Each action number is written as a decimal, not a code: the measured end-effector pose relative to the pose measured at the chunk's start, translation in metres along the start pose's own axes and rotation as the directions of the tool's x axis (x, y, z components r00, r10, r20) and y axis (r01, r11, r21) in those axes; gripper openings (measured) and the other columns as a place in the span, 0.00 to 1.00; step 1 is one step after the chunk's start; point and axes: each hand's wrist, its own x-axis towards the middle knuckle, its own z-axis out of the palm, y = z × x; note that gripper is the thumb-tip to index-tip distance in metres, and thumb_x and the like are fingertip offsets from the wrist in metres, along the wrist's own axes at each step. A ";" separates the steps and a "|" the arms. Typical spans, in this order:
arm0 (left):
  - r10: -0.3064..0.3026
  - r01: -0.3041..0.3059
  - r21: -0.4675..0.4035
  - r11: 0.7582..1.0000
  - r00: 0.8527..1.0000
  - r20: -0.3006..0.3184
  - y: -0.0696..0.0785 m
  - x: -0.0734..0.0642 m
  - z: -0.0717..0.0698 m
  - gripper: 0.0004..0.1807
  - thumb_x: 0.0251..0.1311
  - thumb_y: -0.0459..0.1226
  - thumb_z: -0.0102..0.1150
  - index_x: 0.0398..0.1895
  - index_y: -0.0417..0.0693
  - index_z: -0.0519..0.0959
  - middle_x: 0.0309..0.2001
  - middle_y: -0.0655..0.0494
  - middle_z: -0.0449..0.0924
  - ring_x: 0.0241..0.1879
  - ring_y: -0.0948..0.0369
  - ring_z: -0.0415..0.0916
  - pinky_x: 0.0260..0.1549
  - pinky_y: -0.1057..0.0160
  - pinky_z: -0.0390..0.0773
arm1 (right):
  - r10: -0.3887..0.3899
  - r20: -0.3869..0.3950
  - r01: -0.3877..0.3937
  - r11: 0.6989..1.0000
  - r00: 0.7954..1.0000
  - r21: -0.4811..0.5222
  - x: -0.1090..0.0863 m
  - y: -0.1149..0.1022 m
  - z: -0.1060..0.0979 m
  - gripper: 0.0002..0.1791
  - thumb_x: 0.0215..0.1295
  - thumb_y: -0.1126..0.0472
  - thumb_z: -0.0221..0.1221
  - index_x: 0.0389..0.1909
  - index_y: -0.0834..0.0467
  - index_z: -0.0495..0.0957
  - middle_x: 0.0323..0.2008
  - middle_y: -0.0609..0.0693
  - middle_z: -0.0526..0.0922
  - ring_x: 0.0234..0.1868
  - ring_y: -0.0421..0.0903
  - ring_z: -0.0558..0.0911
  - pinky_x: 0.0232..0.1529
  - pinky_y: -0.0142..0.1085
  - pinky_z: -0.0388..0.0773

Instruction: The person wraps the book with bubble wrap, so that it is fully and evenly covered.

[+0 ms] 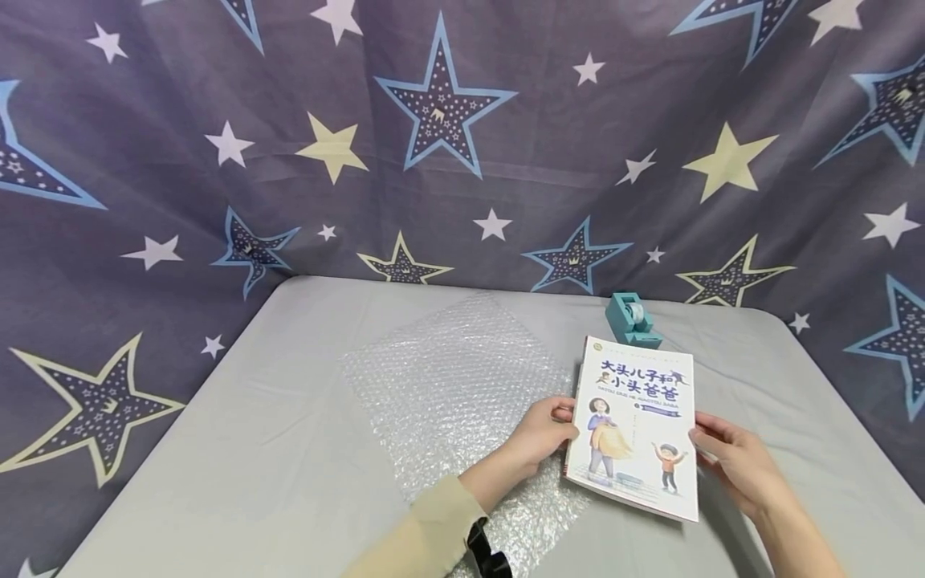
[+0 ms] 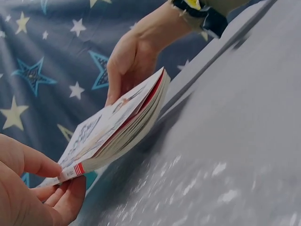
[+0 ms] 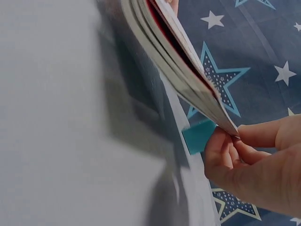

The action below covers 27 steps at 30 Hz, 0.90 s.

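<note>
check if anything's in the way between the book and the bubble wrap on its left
In the head view, the left hand, pinching the left edge of the book, and its sleeved forearm are over part of the bubble wrap; nothing else visible is in the way.

Head view bright, even, stretched at edges. Wrist views dimmer, softer. Left wrist: bubble wrap [image 2: 188,193] glints, blurred. Right wrist: book [image 3: 174,61] throws soft-edged shadow on table [image 3: 47,117].

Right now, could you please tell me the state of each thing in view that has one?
Book: closed, cover slightly gaping, held up
Left fingers: gripping book's spine edge
Right fingers: pinching book's opposite edge
Bubble wrap: spread out
Tape dispenser: standing, tape roll loaded
Curtain: hanging
</note>
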 end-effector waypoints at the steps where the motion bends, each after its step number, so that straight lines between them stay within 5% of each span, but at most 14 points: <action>1: 0.007 -0.007 0.007 1.000 1.000 -0.004 0.000 0.001 -0.003 0.24 0.42 0.21 0.52 0.49 0.36 0.73 0.32 0.54 0.73 0.26 0.65 0.69 0.25 0.69 0.75 | -0.002 0.000 0.002 1.000 1.000 0.003 0.001 -0.001 0.003 0.28 0.65 0.64 0.51 0.61 0.74 0.54 0.33 0.33 0.76 0.36 0.31 0.74 0.36 0.27 0.72; 27: -0.008 0.011 0.044 0.999 0.998 -0.066 0.005 -0.001 -0.075 0.25 0.45 0.25 0.51 0.52 0.35 0.71 0.35 0.53 0.72 0.30 0.64 0.70 0.31 0.65 0.78 | -0.052 0.083 0.046 0.997 0.995 0.069 0.030 -0.031 0.066 0.31 0.64 0.64 0.51 0.62 0.76 0.51 0.36 0.37 0.75 0.38 0.32 0.75 0.40 0.28 0.75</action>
